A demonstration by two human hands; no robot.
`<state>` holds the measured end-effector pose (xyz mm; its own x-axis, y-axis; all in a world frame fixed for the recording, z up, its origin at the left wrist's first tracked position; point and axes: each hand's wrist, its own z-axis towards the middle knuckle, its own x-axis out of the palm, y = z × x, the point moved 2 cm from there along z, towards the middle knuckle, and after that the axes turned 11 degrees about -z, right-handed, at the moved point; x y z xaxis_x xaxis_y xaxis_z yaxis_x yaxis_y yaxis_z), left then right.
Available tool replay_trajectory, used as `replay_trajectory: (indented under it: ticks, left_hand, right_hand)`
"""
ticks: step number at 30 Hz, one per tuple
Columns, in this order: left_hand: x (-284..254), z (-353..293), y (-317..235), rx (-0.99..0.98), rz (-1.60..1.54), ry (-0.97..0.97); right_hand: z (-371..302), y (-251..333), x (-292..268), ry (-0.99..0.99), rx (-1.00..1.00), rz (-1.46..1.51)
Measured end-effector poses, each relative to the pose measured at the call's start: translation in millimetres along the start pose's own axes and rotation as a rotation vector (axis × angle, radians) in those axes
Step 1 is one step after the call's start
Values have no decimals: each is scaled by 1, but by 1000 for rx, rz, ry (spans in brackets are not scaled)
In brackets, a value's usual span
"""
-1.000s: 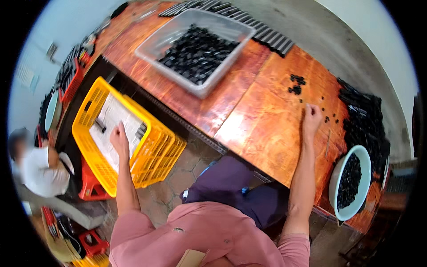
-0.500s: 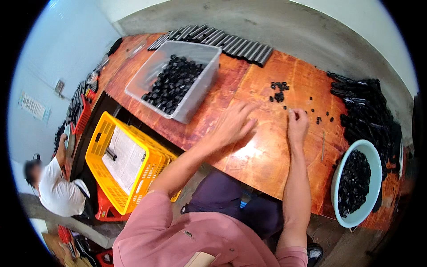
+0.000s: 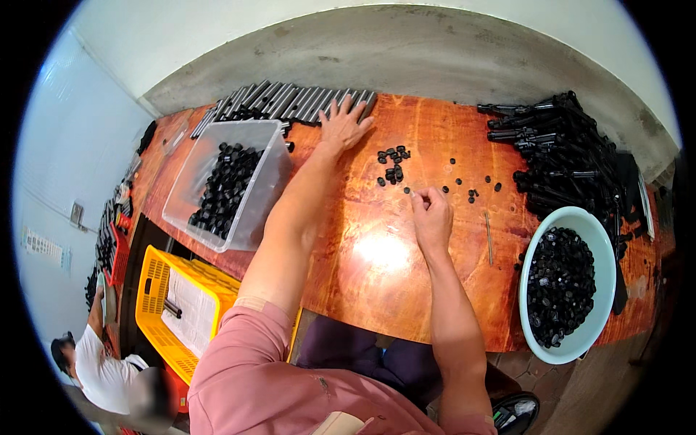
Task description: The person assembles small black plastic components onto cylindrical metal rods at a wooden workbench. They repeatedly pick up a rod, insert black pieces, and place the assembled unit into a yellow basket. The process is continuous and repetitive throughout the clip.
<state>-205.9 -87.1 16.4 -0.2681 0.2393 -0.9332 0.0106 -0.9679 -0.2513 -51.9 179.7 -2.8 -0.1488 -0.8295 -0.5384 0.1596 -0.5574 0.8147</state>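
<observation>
My left hand (image 3: 346, 129) reaches to the back of the table, its fingers spread over the right end of a row of dark metal tubes (image 3: 290, 104). It rests on or just above them; I cannot tell which. Over the middle of the table my right hand (image 3: 433, 217) is closed, thumb and fingers pressed together. Whatever may be in that pinch is hidden. A small black cap (image 3: 407, 190) lies by its fingertips, and a cluster of similar black caps (image 3: 394, 174) sits just beyond. More loose black pieces (image 3: 473, 196) are scattered to its right.
A clear plastic bin (image 3: 272, 174) of black caps stands left of my left forearm, and a yellow crate (image 3: 156, 319) is below it. On the right are a light-blue basin (image 3: 605, 290) of black pieces, a pile of long black parts (image 3: 540, 159) and a thin rod (image 3: 489, 238). A person (image 3: 105, 366) works far left.
My left hand has moved from above the middle of the table forward to the tubes at the back. My right hand stays pinched near the small caps. The whole view has shifted.
</observation>
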Motion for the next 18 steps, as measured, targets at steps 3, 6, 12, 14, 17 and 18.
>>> replay_trajectory:
  ticks: [3,6,12,14,17,18]
  left_hand:
    - [4,12,12,36,77,20]
    - [16,12,25,21,75,67]
    - [15,-1,29,133,61,-25]
    - [19,-14,39,147,62,-88]
    - [15,-36,38,143,59,-107]
    - [11,-44,30,133,46,-116]
  right_hand:
    - [-1,5,-2,-6,7,19]
    - [-1,0,3,-42,-32,-3]
    - [2,2,-2,-57,-38,-15]
    - [2,1,-1,-40,-28,-2]
    - [1,-2,3,-85,-71,-23]
    - [4,-8,3,-105,-80,-17]
